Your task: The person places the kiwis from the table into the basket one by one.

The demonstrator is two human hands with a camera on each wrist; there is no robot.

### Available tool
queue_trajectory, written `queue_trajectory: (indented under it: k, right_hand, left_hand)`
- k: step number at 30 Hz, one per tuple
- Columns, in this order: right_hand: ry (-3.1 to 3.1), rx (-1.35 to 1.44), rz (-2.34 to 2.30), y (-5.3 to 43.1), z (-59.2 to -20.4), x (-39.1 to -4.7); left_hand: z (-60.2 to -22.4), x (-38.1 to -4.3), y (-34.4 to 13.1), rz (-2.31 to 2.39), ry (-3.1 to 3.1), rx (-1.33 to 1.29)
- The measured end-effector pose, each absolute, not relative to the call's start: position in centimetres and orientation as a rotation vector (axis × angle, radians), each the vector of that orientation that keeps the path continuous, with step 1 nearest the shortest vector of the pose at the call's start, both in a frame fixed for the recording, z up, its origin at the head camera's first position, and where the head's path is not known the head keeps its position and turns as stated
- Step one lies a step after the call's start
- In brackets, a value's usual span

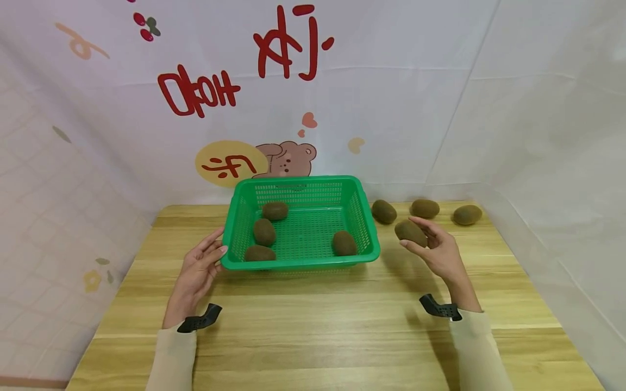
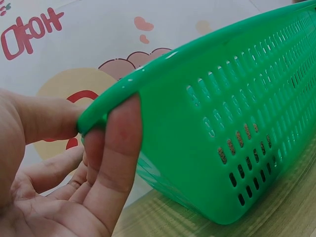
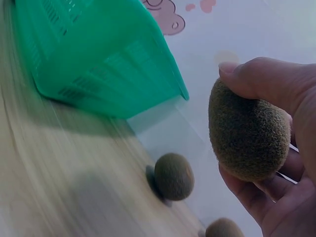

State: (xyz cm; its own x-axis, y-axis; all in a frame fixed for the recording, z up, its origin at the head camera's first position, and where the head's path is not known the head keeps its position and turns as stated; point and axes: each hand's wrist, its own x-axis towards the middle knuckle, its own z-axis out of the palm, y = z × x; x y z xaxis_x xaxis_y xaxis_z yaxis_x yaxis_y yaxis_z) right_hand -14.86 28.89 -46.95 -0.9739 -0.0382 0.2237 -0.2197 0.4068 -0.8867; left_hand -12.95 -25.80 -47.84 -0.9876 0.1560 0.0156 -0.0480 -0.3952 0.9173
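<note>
A green plastic basket (image 1: 313,264) with slotted walls stands on the wooden table. Inside it lie several brown kiwis, three along the left side and one kiwi (image 1: 344,243) near the front right corner. My left hand (image 1: 199,267) pinches the basket's rim (image 2: 129,85) at its left front corner, thumb on one side and fingers curled under. To the right of the basket, my right hand (image 1: 442,255) grips a fuzzy kiwi (image 3: 249,131) between thumb and fingers, held above the table.
Three more kiwis rest at the table's back right: one kiwi (image 1: 383,212) beside the basket, a middle kiwi (image 1: 425,208) and a far-right kiwi (image 1: 467,215). A white printed cloth (image 1: 391,98) hangs behind the table (image 1: 313,326), with pale walls at both sides.
</note>
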Motion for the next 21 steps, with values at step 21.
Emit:
queue_trajectory:
  k: [21]
  right_hand:
    - [-2.497,0.326,1.582,26.0,-44.4,-15.5]
  left_hand:
    - [-48.1,-13.2,-25.9,2.528,1.631,0.153]
